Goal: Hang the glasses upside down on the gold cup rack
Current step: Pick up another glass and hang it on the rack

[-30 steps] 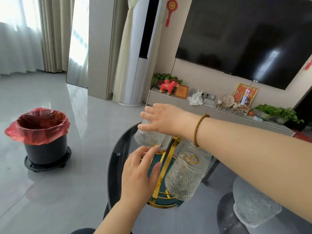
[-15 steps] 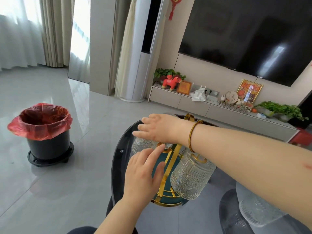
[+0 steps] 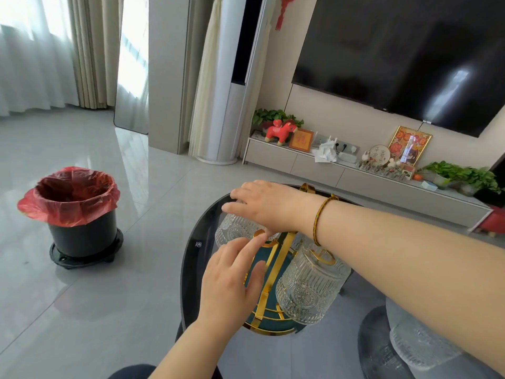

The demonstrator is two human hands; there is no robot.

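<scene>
The gold cup rack [image 3: 274,265] with a teal base [image 3: 266,322] stands on a round dark glass table [image 3: 191,258]. One ribbed clear glass [image 3: 310,292] hangs upside down on the rack's right arm. A second glass [image 3: 236,231] is upside down at the rack's far left side. My right hand [image 3: 266,205] reaches across and grips it from above, over its upturned bottom. My left hand [image 3: 232,280] is open in front of the rack, its index fingertip touching a gold hook. A third glass [image 3: 420,347] stands at the lower right.
A black bin [image 3: 80,218] with a red liner stands on the tiled floor to the left. Beyond the table a low TV cabinet [image 3: 322,170] holds plants and ornaments under a wall television. My right forearm crosses above the rack's right side.
My left index finger has stretched up onto the gold hook. My right hand has stayed on the left glass and sunk slightly toward the rack. The view has tilted a little.
</scene>
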